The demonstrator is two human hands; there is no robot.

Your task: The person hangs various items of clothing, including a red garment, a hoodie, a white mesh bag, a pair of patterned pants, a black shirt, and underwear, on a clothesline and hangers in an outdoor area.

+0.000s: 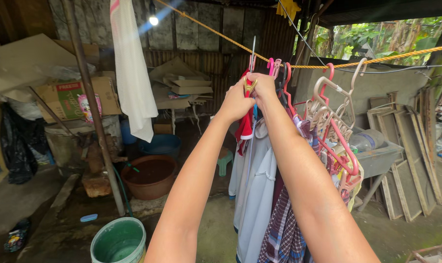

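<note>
Both my arms reach up to a yellow rope clothesline (386,58). My left hand (234,103) and my right hand (263,87) meet at the line, pinching a yellow clothespin (250,86) over a red garment (244,127). Below hang a pale blue shirt (255,195) and a plaid cloth (279,229). Just right of my hands, several pink and beige plastic hangers (338,131) hang bunched on the line.
A white mesh cloth (131,68) hangs at upper left beside a metal pole (96,122). On the ground sit a brown basin (150,176), a blue basin (161,144) and a green bucket (118,241). Cardboard boxes (67,100) stand left; wooden frames (411,156) lean at right.
</note>
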